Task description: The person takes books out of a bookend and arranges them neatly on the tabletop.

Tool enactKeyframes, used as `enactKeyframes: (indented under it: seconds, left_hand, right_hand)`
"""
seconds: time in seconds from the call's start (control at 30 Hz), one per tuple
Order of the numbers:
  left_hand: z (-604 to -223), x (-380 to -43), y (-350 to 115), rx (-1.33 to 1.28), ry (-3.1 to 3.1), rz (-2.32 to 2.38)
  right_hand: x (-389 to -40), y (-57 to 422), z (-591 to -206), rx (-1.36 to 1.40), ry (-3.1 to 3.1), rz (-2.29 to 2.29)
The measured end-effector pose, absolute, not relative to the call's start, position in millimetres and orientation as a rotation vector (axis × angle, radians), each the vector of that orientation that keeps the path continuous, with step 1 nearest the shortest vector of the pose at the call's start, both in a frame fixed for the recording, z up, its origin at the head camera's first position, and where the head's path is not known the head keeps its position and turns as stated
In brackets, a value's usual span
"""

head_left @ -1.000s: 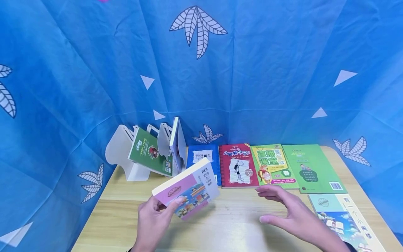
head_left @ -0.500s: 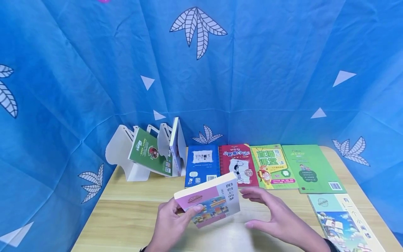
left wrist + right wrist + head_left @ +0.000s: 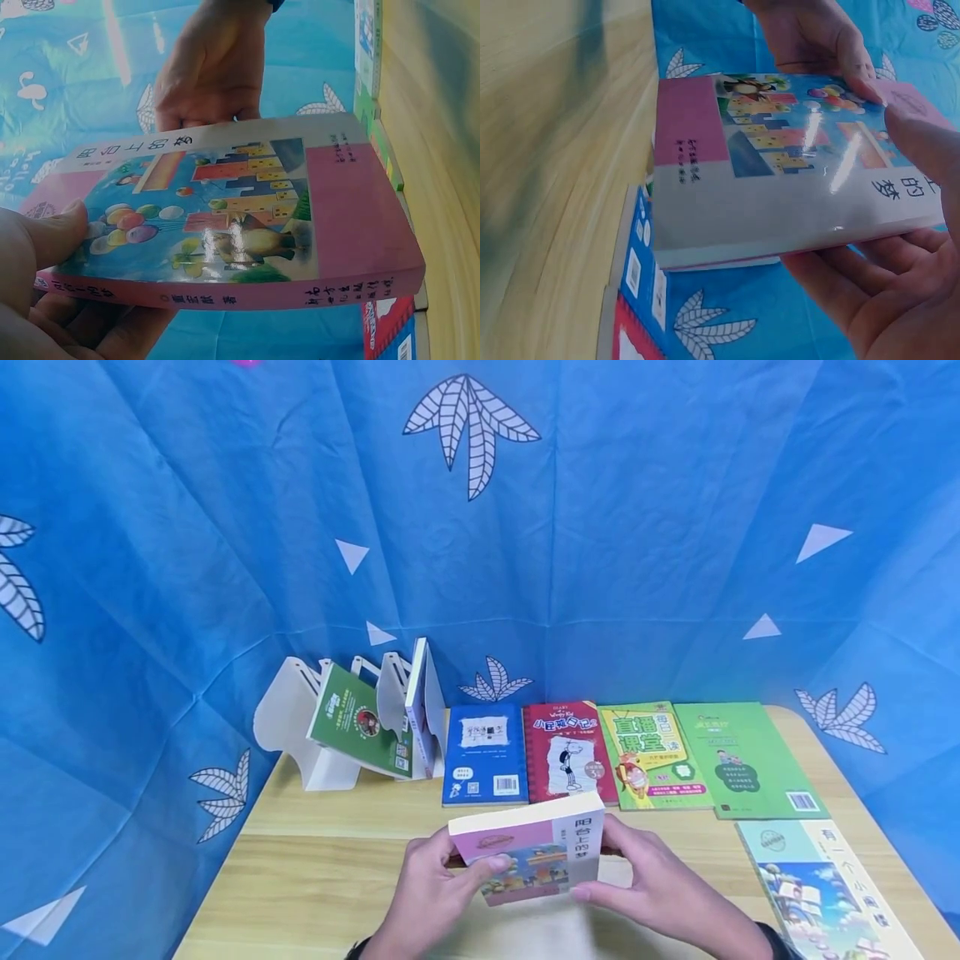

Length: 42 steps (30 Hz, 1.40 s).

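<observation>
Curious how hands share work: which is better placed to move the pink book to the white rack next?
Probably the left hand: it pinches the pink book on the side nearer the rack. The right hand holds the opposite side, farther from the rack.

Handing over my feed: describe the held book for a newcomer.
Find the wooden table, then the left hand and right hand over it. Between them is a thick, pink-and-white book picturing balloons; unlike the books lying behind, it is held.
</observation>
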State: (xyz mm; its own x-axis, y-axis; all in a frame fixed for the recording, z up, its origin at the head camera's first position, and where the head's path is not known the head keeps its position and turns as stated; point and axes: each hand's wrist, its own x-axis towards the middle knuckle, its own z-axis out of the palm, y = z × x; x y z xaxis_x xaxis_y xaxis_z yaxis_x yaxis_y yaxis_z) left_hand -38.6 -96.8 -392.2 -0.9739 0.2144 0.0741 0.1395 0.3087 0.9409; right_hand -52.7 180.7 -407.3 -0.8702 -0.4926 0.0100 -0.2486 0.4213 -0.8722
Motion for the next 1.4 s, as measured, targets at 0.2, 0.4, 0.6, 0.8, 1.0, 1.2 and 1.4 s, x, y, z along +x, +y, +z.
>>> enactKeyframes:
  seconds: [0.2, 0.4, 0.6, 0.8, 1.0, 1.2, 1.4]
  left_hand:
    - [-395, -39, -91, 0.378, 2.459, 1.753]
    - [-392, -42, -88, 0.303, 2.388, 1.707]
    - [-391, -45, -88, 0.28, 2.334, 1.68]
    - [-390, -46, -89, 0.338, 2.318, 1.704]
    - [-385, -50, -97, 0.338, 2.38, 1.798]
    - [-382, -61, -117, 0.343, 2.508, 1.962]
    - [-379, -79, -149, 0.071, 2.652, 2.041]
  right_hand:
    - [-53, 179, -412, -0.693, 2.442, -1.454]
    - [-49, 180, -416, -0.854, 2.481, -1.593]
    - [-48, 185, -416, -1.005, 2.537, -1.61]
    - [-48, 189, -413, -1.091, 2.599, -1.598]
    - [-47, 195, -409, -0.986, 2.618, -1.61]
    - [-48, 205, -407, -0.854, 2.7, -1.62]
    - [-47, 220, -411, -0.663, 2.799, -1.57]
